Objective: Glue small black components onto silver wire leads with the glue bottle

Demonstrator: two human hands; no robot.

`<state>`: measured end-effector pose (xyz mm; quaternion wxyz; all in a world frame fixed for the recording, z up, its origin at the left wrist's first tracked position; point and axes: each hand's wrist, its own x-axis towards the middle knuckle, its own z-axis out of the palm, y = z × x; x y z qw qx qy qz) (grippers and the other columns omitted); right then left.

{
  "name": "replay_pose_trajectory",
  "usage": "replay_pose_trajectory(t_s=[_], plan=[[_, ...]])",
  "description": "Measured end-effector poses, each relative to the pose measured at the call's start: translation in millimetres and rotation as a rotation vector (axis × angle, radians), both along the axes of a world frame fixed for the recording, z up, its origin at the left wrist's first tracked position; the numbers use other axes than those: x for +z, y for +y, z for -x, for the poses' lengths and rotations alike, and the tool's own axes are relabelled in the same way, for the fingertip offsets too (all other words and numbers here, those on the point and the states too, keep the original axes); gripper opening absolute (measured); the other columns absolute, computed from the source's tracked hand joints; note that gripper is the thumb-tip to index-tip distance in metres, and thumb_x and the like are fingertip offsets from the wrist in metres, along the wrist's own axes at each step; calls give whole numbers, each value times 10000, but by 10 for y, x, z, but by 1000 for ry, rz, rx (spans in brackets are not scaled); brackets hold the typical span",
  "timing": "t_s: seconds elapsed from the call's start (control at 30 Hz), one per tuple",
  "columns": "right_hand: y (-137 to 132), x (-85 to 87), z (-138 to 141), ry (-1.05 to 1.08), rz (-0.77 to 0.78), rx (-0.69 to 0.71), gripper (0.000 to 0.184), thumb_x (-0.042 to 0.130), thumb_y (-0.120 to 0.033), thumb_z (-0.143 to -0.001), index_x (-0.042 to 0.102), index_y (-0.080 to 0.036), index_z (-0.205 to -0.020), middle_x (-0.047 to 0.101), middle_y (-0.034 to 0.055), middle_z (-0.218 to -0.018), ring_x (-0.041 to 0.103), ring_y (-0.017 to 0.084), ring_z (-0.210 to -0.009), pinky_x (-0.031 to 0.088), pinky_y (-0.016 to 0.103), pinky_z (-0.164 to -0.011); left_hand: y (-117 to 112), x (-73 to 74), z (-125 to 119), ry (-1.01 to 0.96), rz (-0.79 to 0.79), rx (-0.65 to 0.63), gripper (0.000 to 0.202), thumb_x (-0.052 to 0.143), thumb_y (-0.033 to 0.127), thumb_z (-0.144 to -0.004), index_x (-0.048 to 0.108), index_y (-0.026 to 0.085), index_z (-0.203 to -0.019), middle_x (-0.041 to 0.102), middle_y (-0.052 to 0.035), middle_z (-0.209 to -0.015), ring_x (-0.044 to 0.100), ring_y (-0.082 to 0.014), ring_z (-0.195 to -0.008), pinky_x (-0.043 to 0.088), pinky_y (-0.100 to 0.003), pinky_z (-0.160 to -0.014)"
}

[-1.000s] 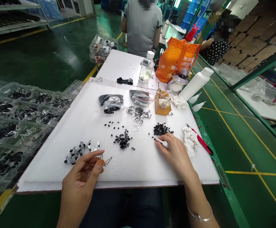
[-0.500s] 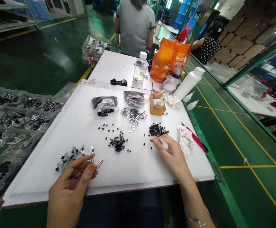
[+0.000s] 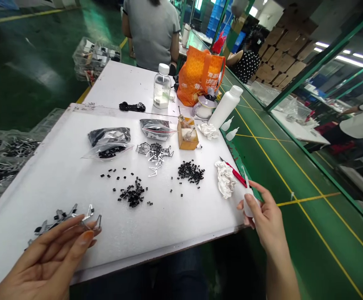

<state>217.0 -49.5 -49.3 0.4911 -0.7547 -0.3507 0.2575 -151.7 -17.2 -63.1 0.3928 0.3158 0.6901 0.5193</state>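
Note:
My left hand pinches a small bent metal clip between thumb and fingertips, low at the left of the table. Under and beyond it lies a heap of similar clips with black pieces on them. My right hand is closed around a small white squeeze bottle, its thin nozzle pointing up, at the table's right edge. Crumpled white tissue and a red-handled knife lie just beyond that hand. Two piles of tiny black pieces and some bare metal clips spread across the middle.
Two plastic bags of parts lie farther back. Behind them stand a small yellowish box, a clear bottle, a tall white bottle and an orange bag. Trays of parts flank the left side. Other people are beyond the table.
My right hand has moved from beside the right-hand black pile to the table's right edge, now holding the squeeze bottle nozzle up. My left hand still holds the clip. The view has turned right.

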Motion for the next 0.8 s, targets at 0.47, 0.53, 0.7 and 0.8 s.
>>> replay_pose_trajectory(t_s=[0.47, 0.53, 0.7, 0.8], plan=[[547, -168, -85, -153, -433, -252, 507, 730, -626, -827, 751, -120, -837, 527, -31, -557, 440, 115, -500, 359, 299, -524, -48, -148, 53, -140, -64, 0, 458, 960, 332, -640, 800, 274, -1065, 828, 77, -941, 794, -101, -866, 572, -61, -856], [536, -157, -78, -191, -416, -231, 565, 651, -666, -875, 757, -119, -780, 566, 2, -558, 488, 131, -510, 377, 305, -534, -69, -136, 28, -141, -59, -10, 452, 954, 327, -658, 804, 284, -1083, 830, 86, -941, 796, -99, -852, 579, -68, -853], [533, -171, -45, -240, -380, -202, 598, 622, -679, -887, 778, -112, -775, 624, 36, -592, 535, 145, -515, 399, 301, -529, -94, -11, -69, -150, 14, 19, 356, 916, 258, -735, 813, 311, -1072, 840, 113, -910, 793, -87, -859, 582, -75, -850], [544, -188, -17, -246, -395, -226, 603, 606, -675, -896, 773, -108, -776, 645, 49, -612, 524, 141, -502, 397, 297, -510, -75, 127, -136, -191, 50, 22, 300, 900, 230, -764, 812, 331, -1032, 834, 137, -890, 776, -62, -867, 560, -66, -888]])
